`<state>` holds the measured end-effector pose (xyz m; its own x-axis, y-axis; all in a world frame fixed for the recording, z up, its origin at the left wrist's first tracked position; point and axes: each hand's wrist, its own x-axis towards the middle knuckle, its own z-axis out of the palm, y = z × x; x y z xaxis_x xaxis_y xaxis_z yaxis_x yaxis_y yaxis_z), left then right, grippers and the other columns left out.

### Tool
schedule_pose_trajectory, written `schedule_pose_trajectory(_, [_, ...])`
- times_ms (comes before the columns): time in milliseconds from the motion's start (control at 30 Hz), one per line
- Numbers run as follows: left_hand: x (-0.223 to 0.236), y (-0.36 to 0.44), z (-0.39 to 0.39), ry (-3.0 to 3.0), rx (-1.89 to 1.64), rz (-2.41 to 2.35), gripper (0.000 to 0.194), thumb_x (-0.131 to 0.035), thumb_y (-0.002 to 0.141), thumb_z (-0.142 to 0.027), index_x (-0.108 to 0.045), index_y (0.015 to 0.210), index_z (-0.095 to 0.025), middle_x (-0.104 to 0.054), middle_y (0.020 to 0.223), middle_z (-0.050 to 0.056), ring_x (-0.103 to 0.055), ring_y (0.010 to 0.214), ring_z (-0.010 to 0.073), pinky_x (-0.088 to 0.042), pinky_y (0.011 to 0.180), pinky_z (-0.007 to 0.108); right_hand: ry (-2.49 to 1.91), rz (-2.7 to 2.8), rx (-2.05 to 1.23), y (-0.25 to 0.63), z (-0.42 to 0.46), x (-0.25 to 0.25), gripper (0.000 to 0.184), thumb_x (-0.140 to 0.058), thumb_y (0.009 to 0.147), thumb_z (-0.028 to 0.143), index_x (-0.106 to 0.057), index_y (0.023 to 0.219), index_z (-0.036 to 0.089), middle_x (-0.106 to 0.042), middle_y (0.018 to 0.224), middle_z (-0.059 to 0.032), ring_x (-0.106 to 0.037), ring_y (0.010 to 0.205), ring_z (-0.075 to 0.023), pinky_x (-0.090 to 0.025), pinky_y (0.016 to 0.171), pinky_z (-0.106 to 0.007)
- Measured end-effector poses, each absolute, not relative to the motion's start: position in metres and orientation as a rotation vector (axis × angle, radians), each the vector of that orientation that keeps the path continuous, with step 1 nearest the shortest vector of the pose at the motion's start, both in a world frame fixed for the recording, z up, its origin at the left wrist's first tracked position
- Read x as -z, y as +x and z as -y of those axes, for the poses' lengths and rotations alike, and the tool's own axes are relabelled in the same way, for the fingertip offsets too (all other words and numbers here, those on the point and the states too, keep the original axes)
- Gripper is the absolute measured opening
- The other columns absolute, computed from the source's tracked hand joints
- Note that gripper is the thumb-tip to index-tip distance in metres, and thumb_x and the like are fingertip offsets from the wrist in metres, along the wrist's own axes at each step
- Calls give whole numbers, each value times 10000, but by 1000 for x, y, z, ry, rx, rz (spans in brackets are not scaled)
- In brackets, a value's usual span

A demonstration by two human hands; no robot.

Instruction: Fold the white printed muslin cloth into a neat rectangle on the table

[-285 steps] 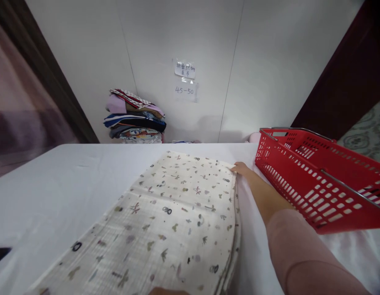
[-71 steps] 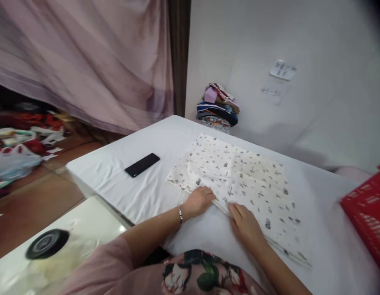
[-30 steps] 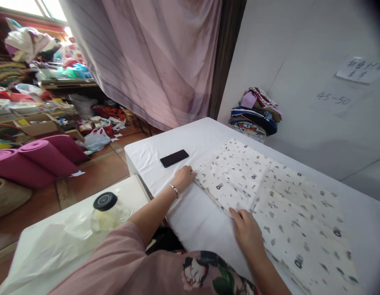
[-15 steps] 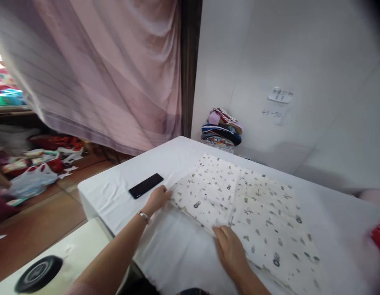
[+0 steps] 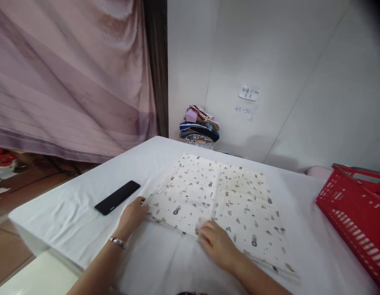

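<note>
A folded cream cloth with small printed figures (image 5: pixel 222 200) lies flat on the white-covered table (image 5: pixel 69 200). My left hand (image 5: pixel 133 215), a bracelet on its wrist, rests at the cloth's near-left corner with fingers curled on the edge. At the middle of the cloth's near edge my right hand (image 5: pixel 217 243) pinches the layers, fingers closed on the fabric.
A black phone (image 5: pixel 117 197) lies on the table left of the cloth. A red plastic basket (image 5: pixel 356 213) stands at the right edge. A stack of folded clothes (image 5: pixel 199 126) sits against the wall under two paper notes (image 5: pixel 249 93). A pink curtain (image 5: pixel 69 78) hangs at left.
The view has swung right, bringing the red basket back in. Both hands stay on the cloth's near edge, the left at the corner, the right near the middle.
</note>
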<state>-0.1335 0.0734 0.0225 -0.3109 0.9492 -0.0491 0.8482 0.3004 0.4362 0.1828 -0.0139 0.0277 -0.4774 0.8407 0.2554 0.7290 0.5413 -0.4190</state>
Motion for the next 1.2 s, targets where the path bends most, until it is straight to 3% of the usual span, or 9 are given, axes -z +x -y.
schedule_pose_trajectory(133, [-26, -133, -76, 1567, -430, -2271, 443, -452, 714, -311, -557, 1125, -184, -631, 1107, 111, -604, 956, 281, -465, 722, 345, -1335, 2228, -260, 197, -26, -57, 353, -326, 918, 290, -492, 1224, 228, -505, 1258, -78, -446, 1167, -203, -409, 941, -350])
schedule_pose_trajectory(233, [-30, -131, -74, 1528, -470, -2283, 444, -458, 713, -323, -554, 1129, -202, -646, 1068, 101, -618, 910, 284, -469, 682, 347, -1546, 2312, -268, 199, -59, -51, 528, -280, 922, 433, -307, 1391, 191, -235, 1483, -80, -164, 1363, -244, -222, 1082, -423])
schedule_pose_trajectory(333, [-31, -131, -69, 1498, -536, -2268, 439, -450, 730, -329, -536, 1139, -196, -640, 1071, 101, -622, 893, 271, -472, 664, 333, -1733, 2456, -422, 197, -76, -28, 619, -235, 913, 512, -236, 1424, 163, -112, 1517, -76, -34, 1387, -245, -80, 1105, -454])
schedule_pose_trajectory(467, [-33, -131, -65, 1535, -433, -2309, 441, -419, 767, -337, -520, 1169, -186, -636, 1054, 115, -611, 919, 292, -474, 714, 374, -1753, 2478, -455, 196, -78, -9, 629, -161, 915, 538, -223, 1429, 182, -74, 1521, -59, 0, 1389, -228, -26, 1103, -447])
schedule_pose_trajectory(600, [-37, -113, -72, 1970, -396, -2394, 462, -404, 787, -293, -507, 1202, -118, -554, 1201, 168, -513, 1096, 339, -405, 887, 472, -1724, 2474, -547, 200, -78, -10, 657, -133, 906, 571, -211, 1433, 187, -46, 1522, -57, 18, 1389, -229, -17, 1103, -441])
schedule_pose_trajectory(767, [-31, -65, -98, 2460, -559, -2007, 461, -434, 815, -393, -511, 1207, -162, -478, 1326, 125, -403, 1245, 275, -272, 1049, 432, -1675, 2453, -655, 200, -84, -15, 701, -211, 875, 629, -241, 1424, 194, -70, 1519, -85, 5, 1388, -245, -3, 1099, -456])
schedule_pose_trajectory(867, [-19, -52, -116, 2519, -504, -1904, 476, -468, 794, -424, -523, 1205, -189, -408, 1394, 113, -300, 1316, 293, -190, 1079, 488, -1640, 2402, -727, 216, -92, -23, 700, -205, 872, 638, -200, 1435, 221, -54, 1522, -65, 2, 1389, -228, -53, 1101, -429])
schedule_pose_trajectory(1000, [-2, -62, -130, 2439, -377, -1976, 481, -429, 809, -419, -523, 1218, -184, -426, 1383, 111, -278, 1330, 285, -186, 1079, 492, -1966, 2180, -524, 272, -106, -28, 681, -173, 891, 597, -119, 1451, 212, 10, 1525, -41, 61, 1386, -229, -10, 1095, -444])
schedule_pose_trajectory(1200, [5, -72, -134, 2425, -342, -1990, 523, -406, 821, -446, -489, 1265, -183, -390, 1411, 95, -258, 1341, 257, -146, 1100, 472, -2294, 2040, -347, 332, -110, -2, 657, -158, 898, 565, -208, 1434, 189, -77, 1522, -49, -13, 1387, -237, -29, 1087, -432])
